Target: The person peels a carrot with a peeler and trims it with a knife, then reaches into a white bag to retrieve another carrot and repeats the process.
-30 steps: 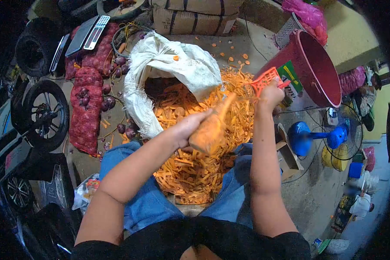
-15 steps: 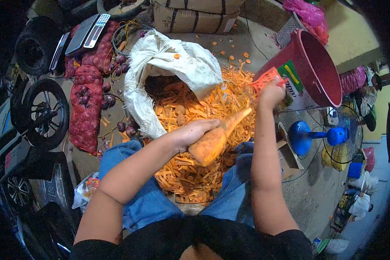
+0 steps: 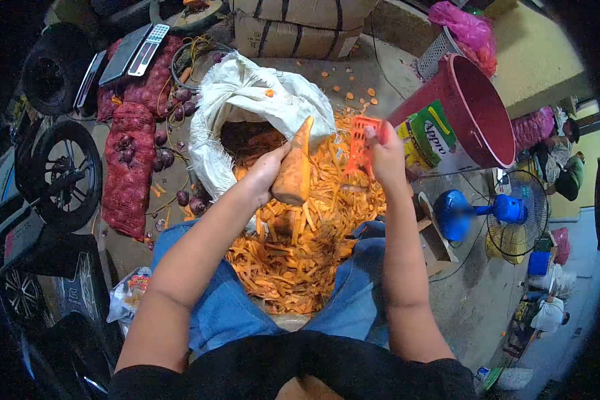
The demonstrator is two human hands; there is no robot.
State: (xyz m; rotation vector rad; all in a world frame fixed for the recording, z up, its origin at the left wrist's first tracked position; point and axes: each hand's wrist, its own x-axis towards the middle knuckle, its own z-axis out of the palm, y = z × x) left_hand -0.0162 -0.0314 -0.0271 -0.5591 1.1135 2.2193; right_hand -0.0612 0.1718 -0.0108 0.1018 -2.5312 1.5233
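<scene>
My left hand (image 3: 268, 175) is wrapped around a large carrot (image 3: 293, 175), its narrow end pointing up and away from me. Part of the carrot is peeled bright orange, while a duller, brownish skin shows on its left side. In my right hand (image 3: 387, 155) is a red-orange plastic peeler (image 3: 361, 143) with a perforated body, held apart from the carrot on its right. Below both hands spreads a heap of carrot peelings (image 3: 280, 267) between my knees. A white woven sack (image 3: 210, 127) lies with its mouth toward the heap.
A dark red bucket (image 3: 447, 120) leans at the right, near a blue fan (image 3: 507, 210). Mesh sacks of red onions (image 3: 127, 180), a scale (image 3: 130, 53) and a motorbike wheel (image 3: 67, 177) stand left. Boxes (image 3: 297, 40) are at the back. A person (image 3: 550, 313) is far right.
The carrot has swung more upright and shifted left in my left hand. My right hand has moved left with the peeler, now turned upright. The view has shifted slightly.
</scene>
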